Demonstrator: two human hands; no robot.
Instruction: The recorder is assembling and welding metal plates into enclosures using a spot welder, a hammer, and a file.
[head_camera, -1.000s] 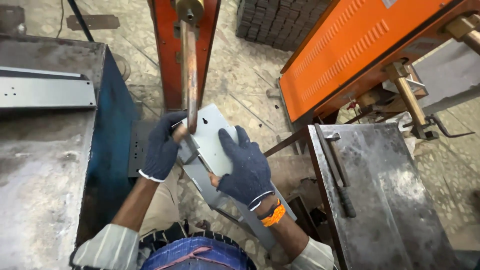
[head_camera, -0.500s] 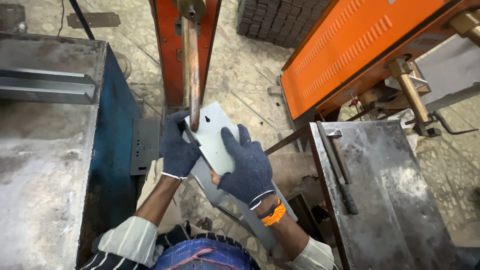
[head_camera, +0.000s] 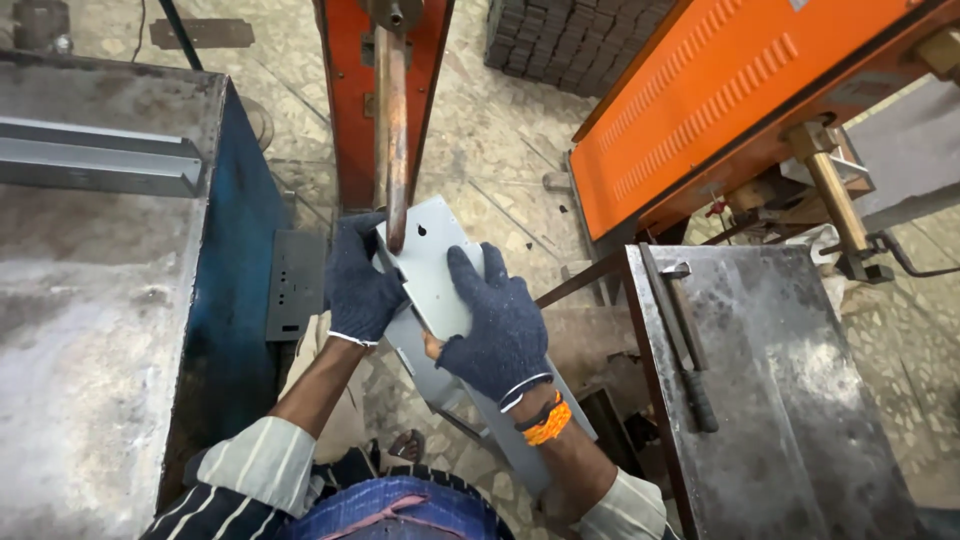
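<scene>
**Around the workstation**

A grey steel bench (head_camera: 90, 330) with a blue side stands at the left, carrying a long metal channel (head_camera: 100, 160). A second steel bench (head_camera: 790, 400) at the right holds a dark-handled file (head_camera: 685, 340). Behind it leans an orange louvred panel (head_camera: 720, 110). Dark stacked blocks (head_camera: 570, 40) sit on the cracked stone floor (head_camera: 500, 150).

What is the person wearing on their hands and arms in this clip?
Both the left hand and the right hand wear dark blue knitted gloves with white-edged cuffs. The right wrist carries an orange thread band beside a dark one. The light sleeves, the left one striped, are rolled up the forearms.
</scene>
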